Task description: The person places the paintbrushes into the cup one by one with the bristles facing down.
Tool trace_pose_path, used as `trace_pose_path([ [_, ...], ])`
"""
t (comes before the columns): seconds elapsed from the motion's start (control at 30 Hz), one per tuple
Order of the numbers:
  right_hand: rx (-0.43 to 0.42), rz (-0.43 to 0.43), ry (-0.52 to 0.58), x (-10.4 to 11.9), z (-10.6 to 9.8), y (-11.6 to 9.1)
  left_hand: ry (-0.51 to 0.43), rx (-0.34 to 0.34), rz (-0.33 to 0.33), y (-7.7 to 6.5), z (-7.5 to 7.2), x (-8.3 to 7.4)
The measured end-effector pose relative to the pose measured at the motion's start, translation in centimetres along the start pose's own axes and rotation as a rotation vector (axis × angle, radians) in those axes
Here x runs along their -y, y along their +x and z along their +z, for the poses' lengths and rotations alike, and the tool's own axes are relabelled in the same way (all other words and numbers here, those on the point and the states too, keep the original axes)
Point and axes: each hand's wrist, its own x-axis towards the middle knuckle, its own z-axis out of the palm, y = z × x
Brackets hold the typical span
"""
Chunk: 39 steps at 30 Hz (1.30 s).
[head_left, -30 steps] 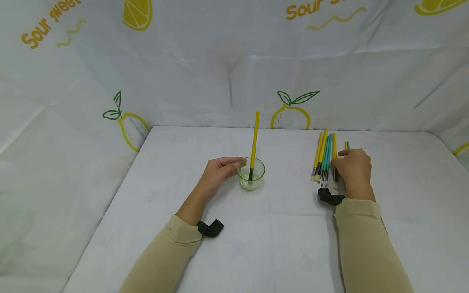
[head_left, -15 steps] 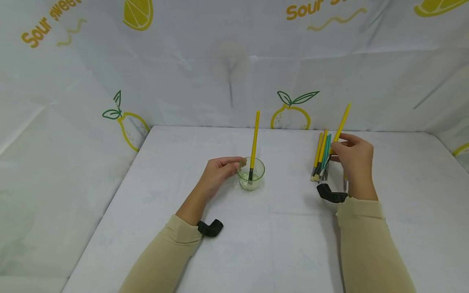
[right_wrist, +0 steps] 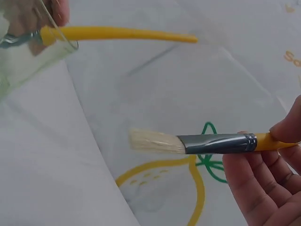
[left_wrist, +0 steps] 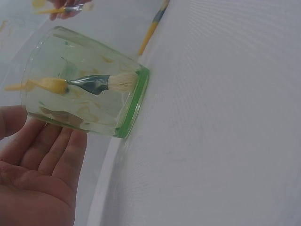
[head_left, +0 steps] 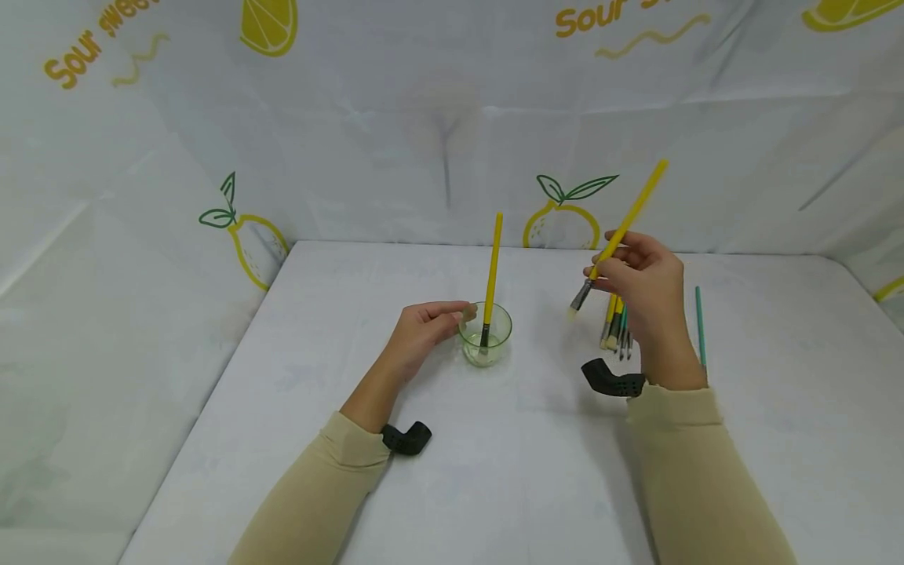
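A clear green-tinted glass (head_left: 504,344) stands upright on the table. A yellow-handled paintbrush (head_left: 493,271) leans in it, with its pale bristles (left_wrist: 122,82) near the bottom. My left hand (head_left: 427,331) holds the glass at its left side by the rim, thumb in front and fingers behind. In my right hand (head_left: 651,292) another yellow paintbrush (head_left: 639,200) is pinched low on its handle. It is tilted, bristles down to the left, in the air to the right of the glass. Its dark ferrule (right_wrist: 218,144) and flat pale bristles show in the right wrist view.
Several yellow and teal brushes (head_left: 613,323) lie side by side under the right hand, which partly hides them. Farther right lies a thin teal brush (head_left: 700,323). Behind the white table (head_left: 452,471) hangs a lemon-print cloth (head_left: 395,157).
My right hand has picked a yellow paintbrush up from the row, raised it and carried it left toward the glass. The left hand has stayed at the glass.
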Motion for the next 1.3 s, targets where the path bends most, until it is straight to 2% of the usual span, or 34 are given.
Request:
trace_pose_path([
  [0.2,0.049,-0.099,0.082,0.7,2.3,-1.3,0.004,0.000,0.003,0.0,0.0,0.0],
  [0.37,0.098,-0.162,0.112,0.2,4.0,-2.0,0.012,-0.001,0.006,0.1,-0.1,0.1],
  [0.47,0.124,-0.188,0.095,-0.3,4.7,-2.2,0.010,-0.003,0.005,0.1,-0.1,0.1],
  [0.57,0.140,-0.202,0.028,-0.7,5.3,-2.4,0.009,-0.002,0.008,0.1,-0.1,0.1],
  [0.87,0.220,-0.108,-0.183,-2.7,6.8,-2.7,0.006,0.005,0.017,0.2,-0.1,0.2],
  [1.07,0.253,-0.070,-0.255,-4.2,7.3,-2.8,0.036,0.019,0.030,0.1,-0.1,0.1],
  [1.3,0.302,-0.023,-0.306,-5.1,7.9,-3.1,0.026,0.029,0.044,0.0,-0.1,0.1],
])
